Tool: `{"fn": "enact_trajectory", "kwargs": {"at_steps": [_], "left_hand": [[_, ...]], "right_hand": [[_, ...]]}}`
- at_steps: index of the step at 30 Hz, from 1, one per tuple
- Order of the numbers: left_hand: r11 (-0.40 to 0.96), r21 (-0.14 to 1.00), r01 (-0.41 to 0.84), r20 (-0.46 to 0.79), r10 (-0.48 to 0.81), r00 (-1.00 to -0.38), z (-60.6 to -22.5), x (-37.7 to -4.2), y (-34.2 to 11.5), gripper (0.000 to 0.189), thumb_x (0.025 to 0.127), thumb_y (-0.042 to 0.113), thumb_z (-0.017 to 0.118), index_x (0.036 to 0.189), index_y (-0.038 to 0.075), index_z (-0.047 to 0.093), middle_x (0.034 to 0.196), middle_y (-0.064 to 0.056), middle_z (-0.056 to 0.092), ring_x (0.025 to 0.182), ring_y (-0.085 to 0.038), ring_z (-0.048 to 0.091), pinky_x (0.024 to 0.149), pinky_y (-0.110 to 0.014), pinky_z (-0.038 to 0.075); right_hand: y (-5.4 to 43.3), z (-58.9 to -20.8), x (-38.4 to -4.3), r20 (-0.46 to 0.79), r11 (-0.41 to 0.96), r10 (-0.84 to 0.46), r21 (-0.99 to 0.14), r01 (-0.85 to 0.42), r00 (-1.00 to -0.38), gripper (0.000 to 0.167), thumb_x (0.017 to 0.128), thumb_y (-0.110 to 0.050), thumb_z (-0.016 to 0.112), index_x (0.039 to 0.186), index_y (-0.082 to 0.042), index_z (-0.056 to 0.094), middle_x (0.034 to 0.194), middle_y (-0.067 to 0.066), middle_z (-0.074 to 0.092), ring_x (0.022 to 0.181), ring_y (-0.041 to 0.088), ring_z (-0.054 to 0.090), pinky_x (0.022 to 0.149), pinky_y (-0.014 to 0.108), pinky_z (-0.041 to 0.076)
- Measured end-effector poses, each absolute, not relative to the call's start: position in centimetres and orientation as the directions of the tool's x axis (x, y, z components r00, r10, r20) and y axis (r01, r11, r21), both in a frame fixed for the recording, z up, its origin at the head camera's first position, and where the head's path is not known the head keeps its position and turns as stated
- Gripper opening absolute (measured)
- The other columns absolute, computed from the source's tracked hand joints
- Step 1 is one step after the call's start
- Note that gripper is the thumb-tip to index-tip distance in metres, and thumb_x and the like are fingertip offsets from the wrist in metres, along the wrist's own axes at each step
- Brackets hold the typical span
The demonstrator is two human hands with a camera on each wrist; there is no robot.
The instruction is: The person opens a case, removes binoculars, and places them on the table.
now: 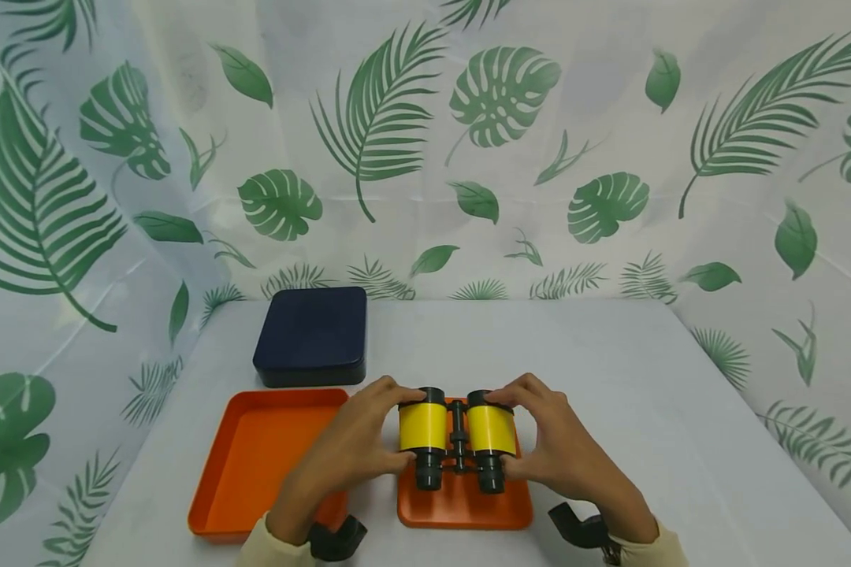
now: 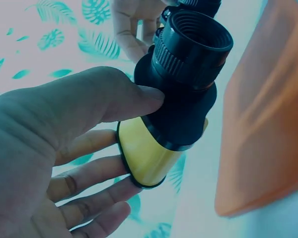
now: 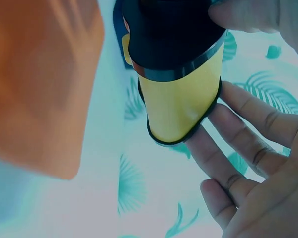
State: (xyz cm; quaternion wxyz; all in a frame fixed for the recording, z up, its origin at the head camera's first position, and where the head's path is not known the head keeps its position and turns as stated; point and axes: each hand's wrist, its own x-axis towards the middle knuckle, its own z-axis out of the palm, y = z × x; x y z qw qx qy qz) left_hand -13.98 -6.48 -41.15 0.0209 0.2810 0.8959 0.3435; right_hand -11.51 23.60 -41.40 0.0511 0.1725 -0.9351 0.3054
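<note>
The yellow-and-black binoculars [image 1: 458,431] lie between your two hands, eyepieces toward you and wide ends away, held above a smaller orange tray [image 1: 464,513] and apart from it. Your left hand [image 1: 351,441] pinches the left barrel [image 1: 422,426] from its outer side: the left thumb [image 2: 150,96] presses the black housing just below the ribbed eyepiece [image 2: 186,62], while the fingers, somewhat spread, meet the rim of the wide end, the little finger lying off it. Your right hand [image 1: 567,445] mirrors this grip on the right barrel [image 1: 492,429]: the right thumb [image 3: 238,12] sits against the black housing, three fingertips touch the black rim beyond the yellow band, and the little finger bends clear of the barrel. The central hinge between the barrels is free of your fingers. Left of the binoculars, partly behind your left forearm, rests a larger orange tray [image 1: 265,441]; just beyond it lies a dark blue case [image 1: 312,335]. All these stand on or over a white table [image 1: 596,354], enclosed by a leaf-printed sheet [image 1: 411,228]. Black bands [image 1: 336,542] show at both wrists, beside pale sleeves [image 1: 273,547].
</note>
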Motion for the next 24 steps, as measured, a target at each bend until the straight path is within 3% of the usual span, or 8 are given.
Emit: {"fn": "enact_trajectory", "kwargs": {"at_steps": [7,16,21,24], "left_hand": [[0.562,0.651,0.51,0.162,0.554,-0.817,-41.9,-14.4,-4.4,0.07,0.079,0.023,0.093,0.143,0.016,0.065,0.118,0.001,0.063,0.107,-0.02,0.062,0.096,-0.036,0.056],[0.54,0.669,0.511,0.157,0.569,-0.807,-43.1,-14.7,-0.9,0.07,0.081,0.026,0.093,0.144,0.018,0.065,0.119,0.001,0.062,0.109,-0.018,0.061,0.1,-0.033,0.055],[0.516,0.703,0.488,0.147,0.567,-0.811,-44.2,-14.8,0.6,0.069,0.08,0.025,0.093,0.143,0.021,0.065,0.121,0.003,0.062,0.112,-0.016,0.059,0.101,-0.032,0.054],[0.499,0.713,0.492,0.156,0.571,-0.806,-44.8,-15.0,1.6,0.069,0.08,0.026,0.093,0.143,0.023,0.065,0.122,0.004,0.062,0.112,-0.014,0.058,0.098,-0.029,0.053]], "right_hand": [[26.0,-41.5,-11.1,0.205,0.764,-0.273,-0.548,-0.341,-0.94,0.073,0.064,-0.028,0.102,0.13,-0.029,0.069,0.121,-0.012,0.062,0.115,0.017,0.059,0.098,0.056,0.046],[29.4,-42.4,-10.8,0.192,0.768,-0.262,-0.553,-0.324,-0.946,0.073,0.063,-0.009,0.095,0.13,-0.024,0.069,0.122,-0.01,0.063,0.112,0.018,0.061,0.096,0.059,0.053],[30.8,-42.8,-10.6,0.181,0.784,-0.252,-0.537,-0.31,-0.951,0.075,0.063,-0.008,0.096,0.13,-0.025,0.069,0.122,-0.01,0.063,0.112,0.016,0.062,0.098,0.055,0.056],[31.6,-43.0,-10.4,0.166,0.788,-0.233,-0.545,-0.286,-0.958,0.074,0.063,-0.008,0.096,0.13,-0.024,0.069,0.122,-0.008,0.063,0.113,0.019,0.062,0.099,0.059,0.055]]}}
